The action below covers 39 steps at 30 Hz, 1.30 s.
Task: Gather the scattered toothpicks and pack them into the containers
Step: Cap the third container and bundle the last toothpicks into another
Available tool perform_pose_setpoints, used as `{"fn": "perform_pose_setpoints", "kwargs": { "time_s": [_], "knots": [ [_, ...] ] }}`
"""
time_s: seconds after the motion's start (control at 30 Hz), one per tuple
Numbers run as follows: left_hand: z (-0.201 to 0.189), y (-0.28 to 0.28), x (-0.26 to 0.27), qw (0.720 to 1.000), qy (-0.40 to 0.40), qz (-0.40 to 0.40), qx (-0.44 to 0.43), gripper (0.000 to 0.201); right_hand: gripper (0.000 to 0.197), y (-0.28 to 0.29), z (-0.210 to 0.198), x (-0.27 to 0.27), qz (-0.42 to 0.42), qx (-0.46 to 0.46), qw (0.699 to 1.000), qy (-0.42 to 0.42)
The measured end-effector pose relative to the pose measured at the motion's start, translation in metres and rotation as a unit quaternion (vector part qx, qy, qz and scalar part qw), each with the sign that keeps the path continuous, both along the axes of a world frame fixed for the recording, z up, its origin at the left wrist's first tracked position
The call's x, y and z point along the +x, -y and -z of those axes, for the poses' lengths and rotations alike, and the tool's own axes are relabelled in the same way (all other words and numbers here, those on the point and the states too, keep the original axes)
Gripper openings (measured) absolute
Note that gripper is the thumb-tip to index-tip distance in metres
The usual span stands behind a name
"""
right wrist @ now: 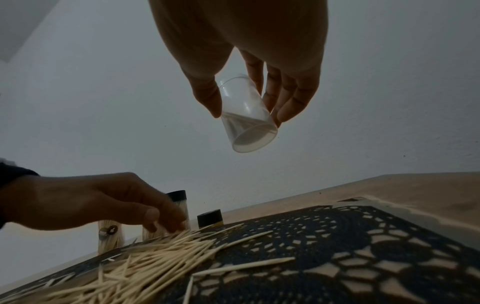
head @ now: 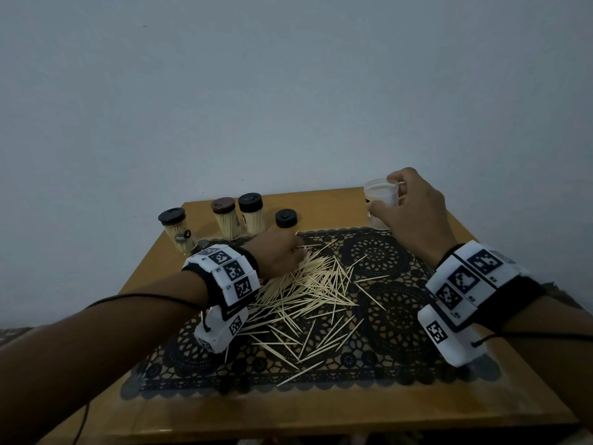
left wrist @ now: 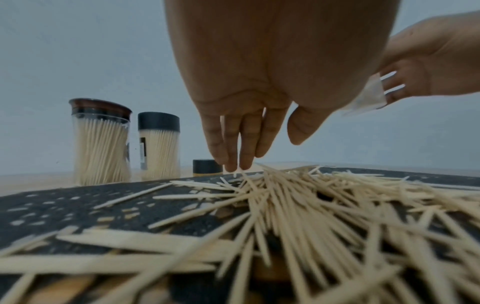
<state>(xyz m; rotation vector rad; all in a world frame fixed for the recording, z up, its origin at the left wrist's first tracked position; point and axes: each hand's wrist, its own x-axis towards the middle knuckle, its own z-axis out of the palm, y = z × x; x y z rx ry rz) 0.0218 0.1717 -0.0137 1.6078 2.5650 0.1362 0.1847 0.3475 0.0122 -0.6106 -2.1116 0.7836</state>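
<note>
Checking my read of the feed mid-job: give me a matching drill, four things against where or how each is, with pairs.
1 clear cup
2 brown-lidded jar
3 loose toothpicks
4 left hand

a spread on the black lace mat
b held up in the right hand
c fingertips down at the pile's far edge
d standing full, capped, at the table's back

1-b, 2-d, 3-a, 4-c

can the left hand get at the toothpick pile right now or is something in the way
Probably yes. The left hand has its fingertips down at the far edge of the toothpick pile, with nothing between them.
</note>
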Motion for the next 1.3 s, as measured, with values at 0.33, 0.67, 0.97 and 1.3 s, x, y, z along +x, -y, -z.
{"fn": "perform_pose_setpoints", "kwargs": {
  "time_s": [0.33, 0.67, 0.97, 1.3],
  "knots": [
    [0.002, 0.0, 0.002, 0.995, 0.013, 0.026, -0.1, 0.04, 0.052, -0.002, -0.001, 0.001, -0.004, 0.007, 1.0, 0.011],
    [-0.008, 0.004, 0.017, 0.998, 0.029, 0.008, -0.063, 0.075, 0.049, 0.012, 0.011, -0.005, -0.068, 0.046, 0.994, 0.066],
    [0.001, 0.0, 0.035, 0.996, -0.034, 0.031, -0.07, 0.053, 0.048, 0.03, 0.019, -0.009, -0.131, 0.04, 0.986, 0.095],
    [-0.001, 0.034, 0.029, 0.997, 0.003, 0.047, 0.056, 0.033, 0.046, 0.031, 0.022, -0.012, -0.094, 0.027, 0.992, 0.081]
  ]
}}
